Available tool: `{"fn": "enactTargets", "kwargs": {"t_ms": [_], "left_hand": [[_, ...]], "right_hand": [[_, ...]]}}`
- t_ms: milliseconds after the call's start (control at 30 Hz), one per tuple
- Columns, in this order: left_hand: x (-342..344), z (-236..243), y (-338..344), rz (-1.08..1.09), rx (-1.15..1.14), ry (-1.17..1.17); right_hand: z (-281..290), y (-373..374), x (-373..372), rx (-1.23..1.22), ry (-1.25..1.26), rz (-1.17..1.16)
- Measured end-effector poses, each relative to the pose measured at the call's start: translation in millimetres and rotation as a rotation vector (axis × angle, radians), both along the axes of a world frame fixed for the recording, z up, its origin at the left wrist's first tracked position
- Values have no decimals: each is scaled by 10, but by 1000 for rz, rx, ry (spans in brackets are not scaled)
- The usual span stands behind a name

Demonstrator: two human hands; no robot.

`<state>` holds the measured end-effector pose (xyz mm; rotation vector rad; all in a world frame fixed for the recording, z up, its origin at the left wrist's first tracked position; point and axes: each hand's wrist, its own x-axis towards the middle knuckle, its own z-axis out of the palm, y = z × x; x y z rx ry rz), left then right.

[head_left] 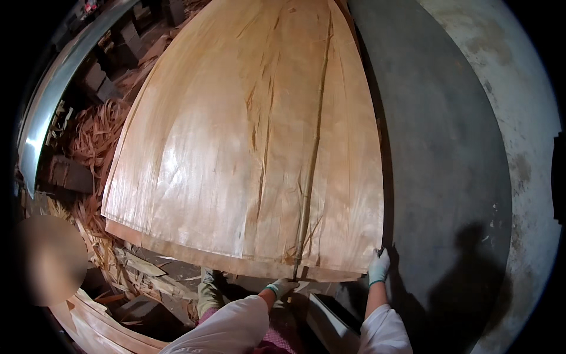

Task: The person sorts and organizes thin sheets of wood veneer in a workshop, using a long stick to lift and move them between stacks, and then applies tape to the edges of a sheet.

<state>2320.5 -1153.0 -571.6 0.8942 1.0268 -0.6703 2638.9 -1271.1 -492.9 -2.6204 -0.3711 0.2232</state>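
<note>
A large, pale wood veneer sheet (206,147) lies spread out before me, with cracks and folds right of its middle. Along it runs a long, thin stick (314,141) from the far end to the near edge. My left hand (283,287), in a pale glove with a green cuff, is closed around the stick's near end at that edge. At the sheet's near right corner is my right hand (379,266), gloved alike. Its fingers are closed, with a small dark thing at their tips that I cannot make out. Another veneer layer (177,250) shows underneath.
A dark grey board or panel (439,130) stretches along the right, beside a pale, stained floor (522,177). Veneer scraps (100,133) and blocks (69,174) crowd the left, below a shiny metal strip (59,100). Near my legs stands a pale-edged box-like thing (330,327).
</note>
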Motion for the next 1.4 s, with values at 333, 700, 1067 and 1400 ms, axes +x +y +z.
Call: {"fn": "enactTargets", "kwargs": {"t_ms": [333,700,1067,1400], "left_hand": [[262,593,-138,571,539,-259],[-1196,1436,1179,322,838,-68],[-4666,2308,1271,268,1167,35],[-7222,2908,1869,339,1119,273]], "right_hand": [[315,-5,-74,-230,41,93],[989,-209,-889,-320,19,23],[686,-128,-3641,-546,217,505],[1734,3060,-6382,-124,136,1146]]}}
